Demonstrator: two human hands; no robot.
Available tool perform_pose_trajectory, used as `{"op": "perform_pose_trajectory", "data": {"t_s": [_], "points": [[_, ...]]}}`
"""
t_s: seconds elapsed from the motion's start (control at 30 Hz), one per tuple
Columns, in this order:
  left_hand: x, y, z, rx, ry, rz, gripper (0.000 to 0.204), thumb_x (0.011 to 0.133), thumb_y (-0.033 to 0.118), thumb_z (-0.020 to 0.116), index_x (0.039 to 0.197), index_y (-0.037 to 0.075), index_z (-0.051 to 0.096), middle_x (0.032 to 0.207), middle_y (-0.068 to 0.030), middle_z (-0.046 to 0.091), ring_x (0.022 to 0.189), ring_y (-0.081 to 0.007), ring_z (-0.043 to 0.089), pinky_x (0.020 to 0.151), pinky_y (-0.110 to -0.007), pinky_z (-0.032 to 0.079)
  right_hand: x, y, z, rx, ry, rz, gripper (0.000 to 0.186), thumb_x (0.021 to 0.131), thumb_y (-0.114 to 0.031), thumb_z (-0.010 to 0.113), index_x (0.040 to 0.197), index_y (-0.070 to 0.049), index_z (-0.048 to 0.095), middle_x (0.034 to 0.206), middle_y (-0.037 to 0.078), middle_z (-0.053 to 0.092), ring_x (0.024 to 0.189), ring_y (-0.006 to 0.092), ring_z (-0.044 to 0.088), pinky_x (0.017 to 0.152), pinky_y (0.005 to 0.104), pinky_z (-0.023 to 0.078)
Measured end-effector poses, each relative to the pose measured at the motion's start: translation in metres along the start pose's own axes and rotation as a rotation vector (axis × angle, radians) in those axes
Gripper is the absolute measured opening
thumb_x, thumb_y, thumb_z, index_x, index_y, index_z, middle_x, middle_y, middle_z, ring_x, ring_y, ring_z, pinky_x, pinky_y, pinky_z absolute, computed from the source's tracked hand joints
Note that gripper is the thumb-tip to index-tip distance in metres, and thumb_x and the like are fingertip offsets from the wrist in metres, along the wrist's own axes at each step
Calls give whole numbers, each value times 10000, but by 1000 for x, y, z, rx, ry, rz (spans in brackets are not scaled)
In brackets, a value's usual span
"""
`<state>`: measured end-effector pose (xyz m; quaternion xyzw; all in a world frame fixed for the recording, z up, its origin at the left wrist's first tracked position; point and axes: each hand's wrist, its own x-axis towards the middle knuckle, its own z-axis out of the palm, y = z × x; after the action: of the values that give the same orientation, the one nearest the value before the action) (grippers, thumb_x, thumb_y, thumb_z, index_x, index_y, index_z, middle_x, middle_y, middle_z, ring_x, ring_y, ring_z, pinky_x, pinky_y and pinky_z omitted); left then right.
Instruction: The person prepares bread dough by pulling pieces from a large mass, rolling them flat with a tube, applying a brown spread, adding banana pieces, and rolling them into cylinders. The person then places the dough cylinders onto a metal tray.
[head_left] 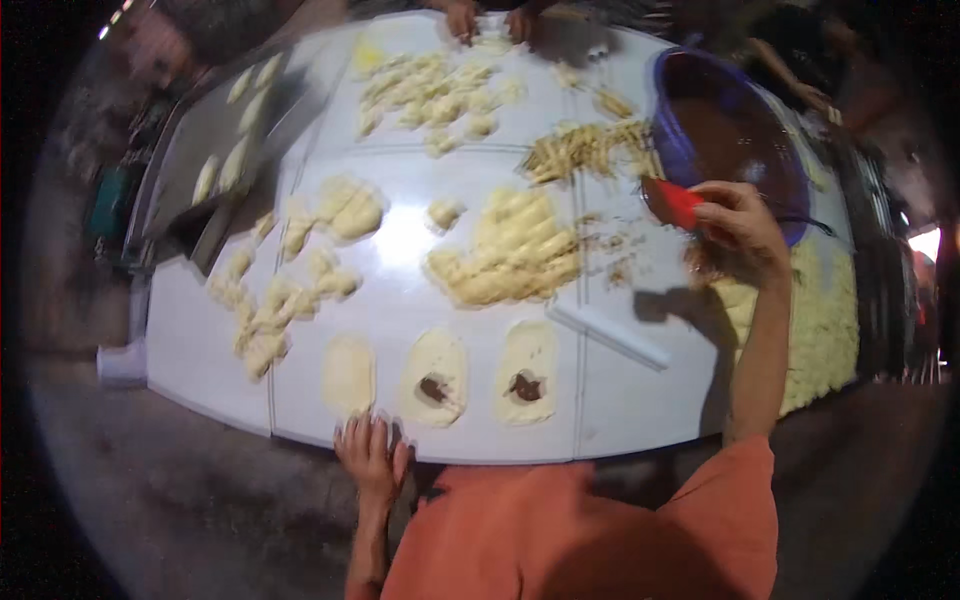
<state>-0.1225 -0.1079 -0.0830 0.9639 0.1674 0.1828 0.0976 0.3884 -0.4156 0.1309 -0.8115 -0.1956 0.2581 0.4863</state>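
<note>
My right hand [733, 225] grips a red spatula [681, 203] smeared with brown paste, beside a purple tub [795, 170] of brown filling. My left hand [370, 450] rests open at the front edge, fingertips by a bare flattened oval of dough [348, 370]. To its right lie two more ovals, the middle one [445, 395] and the right one [525, 350], each with a dark dollop on it. A white rolling pin or rod [610, 335] lies diagonally right of them.
The white table [640, 420] holds dough pieces [270, 320], a scored dough mass [515, 235], crumbly strips [580, 150] and a yellow dough sheet [815, 320]. A tray of shaped dough [185, 150] sits back left. Other people's hands [460, 22] work at the far side; another person [790, 70] is back right.
</note>
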Motion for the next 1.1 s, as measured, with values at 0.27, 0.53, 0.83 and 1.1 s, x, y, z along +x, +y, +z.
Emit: {"op": "perform_pose_trajectory", "data": {"t_s": [0.27, 0.53, 0.83, 1.1], "points": [[4, -59, -14, -10, -207, 79, 640, 940, 515, 685, 1461, 159, 583, 1533, -104, 520, 1456, -318, 429, 1196, -671, 186, -11, -11, 240, -10, -386, -165, 335, 920, -218, 776, 1159, 14, 742, 754, 22, 702, 585, 73, 601, 519, 243, 461], [-9, -74, -14, -94, -189, 164, 642, 948, 572, 640, 1501, 264, 538, 1601, -65, 446, 1499, -275, 380, 1193, -668, 192, -65, -33, 405, -516, -278, -590, 250, 915, -179, 723, 1144, -81, 715, 769, 114, 664, 699, 302, 672, 625, 424, 512], [-6, -85, -20, -58, -173, 93, 718, 925, 552, 681, 1489, 133, 531, 1552, -118, 497, 1462, -290, 421, 1198, -621, 204, -77, -29, 414, -711, -76, -759, 366, 838, -111, 771, 1194, -97, 685, 727, 43, 562, 609, 228, 594, 544, 393, 444], [-9, -84, -23, -28, -151, 74, 647, 930, 543, 674, 1482, 223, 566, 1577, -67, 480, 1499, -287, 363, 1196, -674, 162, -93, -16, 407, -707, -51, -770, 333, 850, -141, 773, 1175, -103, 710, 722, 27, 569, 584, 212, 580, 523, 372, 441]]}}
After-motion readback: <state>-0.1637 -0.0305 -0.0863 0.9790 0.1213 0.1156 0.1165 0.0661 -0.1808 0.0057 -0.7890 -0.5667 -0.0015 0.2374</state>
